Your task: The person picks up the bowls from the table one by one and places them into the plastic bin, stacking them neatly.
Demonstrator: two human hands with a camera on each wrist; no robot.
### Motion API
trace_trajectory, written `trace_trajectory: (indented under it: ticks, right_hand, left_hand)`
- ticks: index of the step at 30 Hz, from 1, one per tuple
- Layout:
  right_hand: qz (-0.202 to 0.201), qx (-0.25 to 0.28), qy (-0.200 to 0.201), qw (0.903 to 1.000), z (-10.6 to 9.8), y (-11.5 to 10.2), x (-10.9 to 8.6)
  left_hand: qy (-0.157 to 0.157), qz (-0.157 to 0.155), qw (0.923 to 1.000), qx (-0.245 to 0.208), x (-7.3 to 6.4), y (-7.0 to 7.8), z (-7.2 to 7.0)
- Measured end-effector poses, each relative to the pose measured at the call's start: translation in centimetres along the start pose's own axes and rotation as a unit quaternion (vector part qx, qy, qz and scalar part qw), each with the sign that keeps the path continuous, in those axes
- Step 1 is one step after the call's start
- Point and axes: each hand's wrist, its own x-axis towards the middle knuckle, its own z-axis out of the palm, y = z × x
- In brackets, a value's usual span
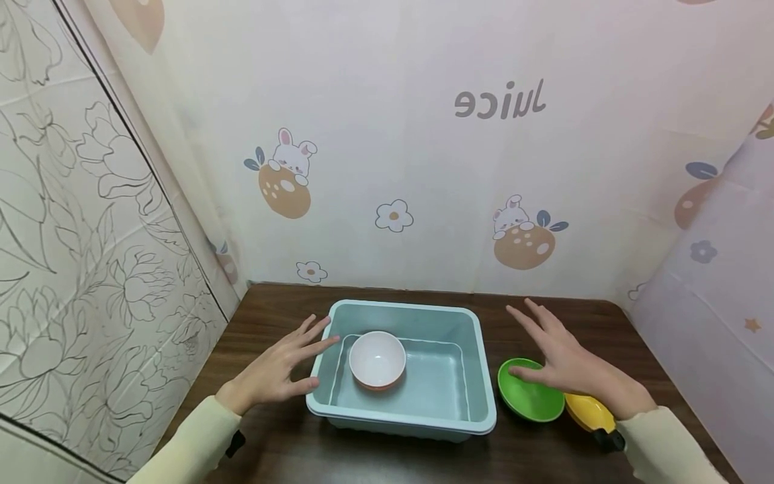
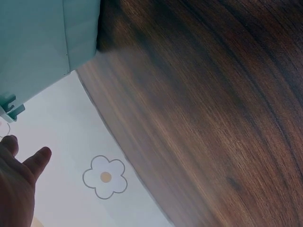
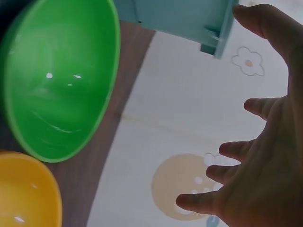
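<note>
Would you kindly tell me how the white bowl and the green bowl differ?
The white bowl has a pale interior, whereas the green bowl is bright green inside. The white bowl sits inside the tub, while the green bowl is on the table, right of it. Both are round and look empty.

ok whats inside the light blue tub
One bowl, white inside, sits toward the left of the tub; the bottom to its right looks bare. The spot directly under the bowl is covered and can't be seen.
</note>
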Motion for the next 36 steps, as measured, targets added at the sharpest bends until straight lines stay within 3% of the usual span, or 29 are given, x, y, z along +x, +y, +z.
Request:
trace_trajectory:
  ticks: [6, 16, 36]
  right_hand:
    - [0.027, 0.012, -0.023, 0.9993, 1.3, 0.3, -0.4]
    - [0.020, 0.016, -0.041, 0.9988, 3.5, 0.2, -0.8]
    - [0.035, 0.036, -0.107, 0.9930, 5.3, 0.3, -1.2]
  left_hand:
    - [-0.001, -0.001, 1.0000, 0.006, 0.0, 0.1, -0.1]
    - [-0.004, -0.005, 1.0000, 0.005, 0.0, 0.1, -0.1]
    - [-0.002, -0.003, 0.9999, 0.010, 0.0, 0.2, -0.2]
